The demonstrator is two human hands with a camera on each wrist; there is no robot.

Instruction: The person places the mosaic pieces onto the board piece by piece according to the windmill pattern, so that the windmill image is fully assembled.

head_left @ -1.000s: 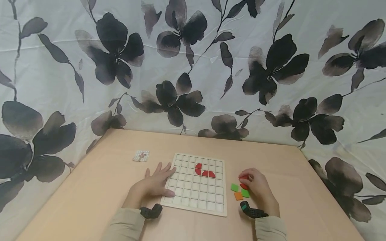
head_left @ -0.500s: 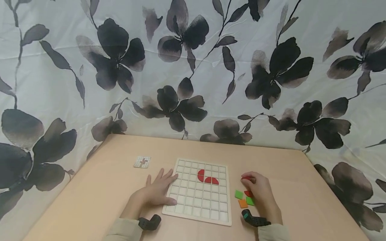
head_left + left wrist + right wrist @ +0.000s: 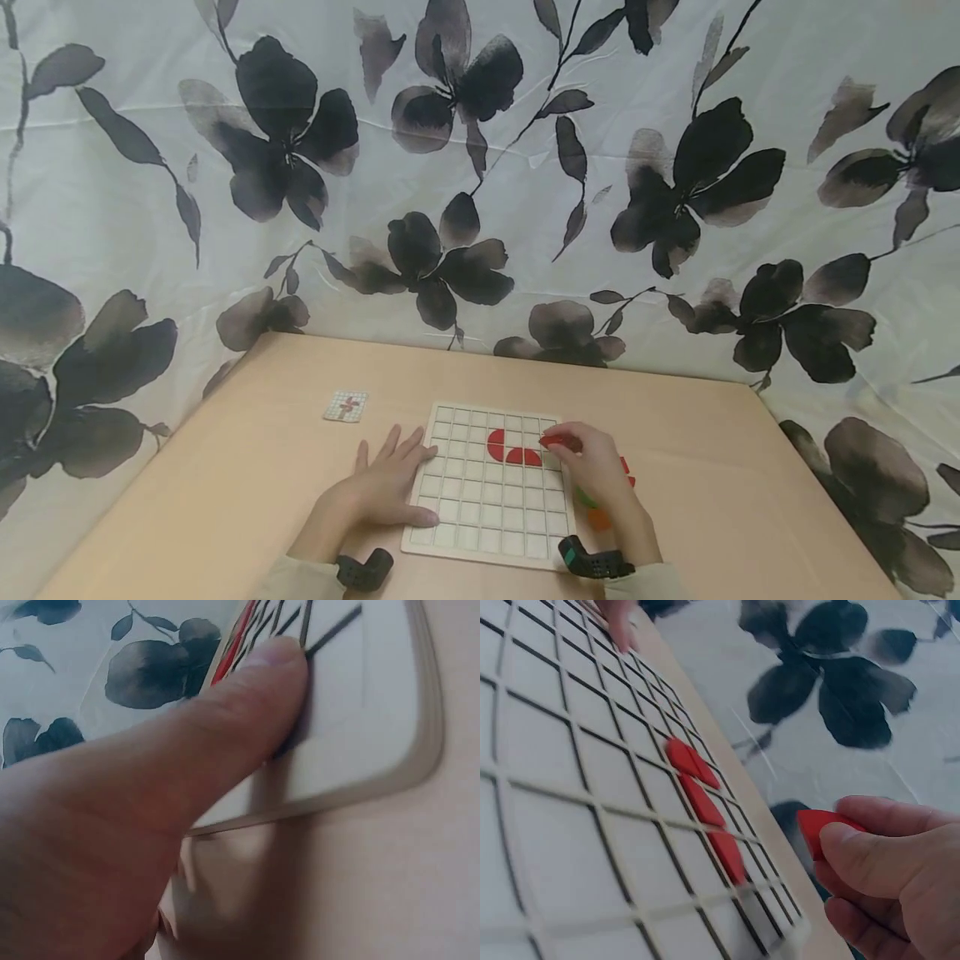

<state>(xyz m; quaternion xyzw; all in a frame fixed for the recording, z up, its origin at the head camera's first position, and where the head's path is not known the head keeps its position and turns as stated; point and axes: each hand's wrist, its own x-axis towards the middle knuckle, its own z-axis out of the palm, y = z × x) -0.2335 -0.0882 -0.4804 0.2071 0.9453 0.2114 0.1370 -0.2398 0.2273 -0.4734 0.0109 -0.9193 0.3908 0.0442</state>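
Observation:
A white grid board (image 3: 468, 500) lies on the table, with several red quarter-circle tiles (image 3: 523, 457) set in its upper squares. My left hand (image 3: 378, 492) rests spread on the board's left edge; in the left wrist view its thumb (image 3: 262, 682) lies over the corner squares. Over the board's upper right edge, my right hand (image 3: 596, 462) pinches another red tile (image 3: 553, 440) between thumb and fingers. The right wrist view shows this held tile (image 3: 814, 829) raised above the grid, its pointed end sticking out.
Partly hidden behind the right wrist lie a green tile (image 3: 585, 498), an orange tile (image 3: 598, 520) and red tiles (image 3: 628, 471). A small pattern card (image 3: 346, 406) lies left of the board. Floral cloth (image 3: 450, 167) hangs behind the table.
My right hand has lifted a red tile from the loose tiles and carried it left to the board's right edge. My left hand stays on the board.

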